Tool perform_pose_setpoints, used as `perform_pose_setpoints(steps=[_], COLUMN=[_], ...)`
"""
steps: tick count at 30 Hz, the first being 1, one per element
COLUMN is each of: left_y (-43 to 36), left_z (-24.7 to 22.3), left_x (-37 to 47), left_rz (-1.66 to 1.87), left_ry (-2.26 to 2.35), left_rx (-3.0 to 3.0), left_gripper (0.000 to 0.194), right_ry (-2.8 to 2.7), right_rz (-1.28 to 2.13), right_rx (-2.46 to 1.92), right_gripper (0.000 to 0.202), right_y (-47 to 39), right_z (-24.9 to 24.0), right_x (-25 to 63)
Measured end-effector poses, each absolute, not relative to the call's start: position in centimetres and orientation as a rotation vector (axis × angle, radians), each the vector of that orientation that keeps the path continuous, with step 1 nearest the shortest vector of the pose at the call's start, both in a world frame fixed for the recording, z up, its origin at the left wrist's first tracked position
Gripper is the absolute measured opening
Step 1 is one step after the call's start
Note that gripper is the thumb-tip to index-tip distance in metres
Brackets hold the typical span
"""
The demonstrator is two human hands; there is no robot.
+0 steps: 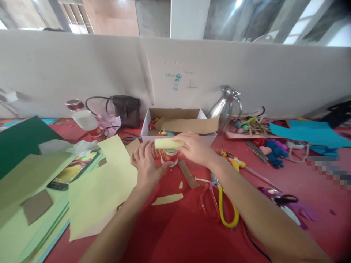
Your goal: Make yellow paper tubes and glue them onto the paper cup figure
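Red felt tabletop; right hand (pixel 193 148) gripping rolled yellow paper tube (pixel 168 143); left hand (pixel 146 164) loose, flat.

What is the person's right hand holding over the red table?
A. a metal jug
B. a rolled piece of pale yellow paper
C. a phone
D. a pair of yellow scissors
B: the right hand grips a pale yellow paper roll, while the yellow scissors lie on the table.
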State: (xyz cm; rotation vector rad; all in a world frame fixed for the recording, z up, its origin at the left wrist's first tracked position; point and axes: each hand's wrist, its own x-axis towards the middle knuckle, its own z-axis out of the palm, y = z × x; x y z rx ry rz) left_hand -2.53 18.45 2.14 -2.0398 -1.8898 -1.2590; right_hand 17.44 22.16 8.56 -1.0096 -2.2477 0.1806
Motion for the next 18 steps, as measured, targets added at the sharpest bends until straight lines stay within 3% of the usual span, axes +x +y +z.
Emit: perform_pose_setpoints(steps=[7,13,18], left_y=[20.0,20.6,20.5], left_z=[3.3,0.5,-0.3], left_x=[-2.0,-2.5,-2.7], left_rz=[-1.249,-1.750,-1.819], left_ry=[-2.291,-2.004,-1.912], left_rx=[-2.044,-2.073,-2.128], left_gripper=[0.075,0.105,0.106], right_ry=[-2.273,-2.237,-2.224], right_rz=[0.152,0.173,0.252], right_rx=[-1.041,-1.046,-1.108], right_gripper=[0.026,0.025,0.030], right_y=[22.0,22.2,21.8], right_z=[8.9,8.3,9.3], right_x=[16.9,16.4,16.9])
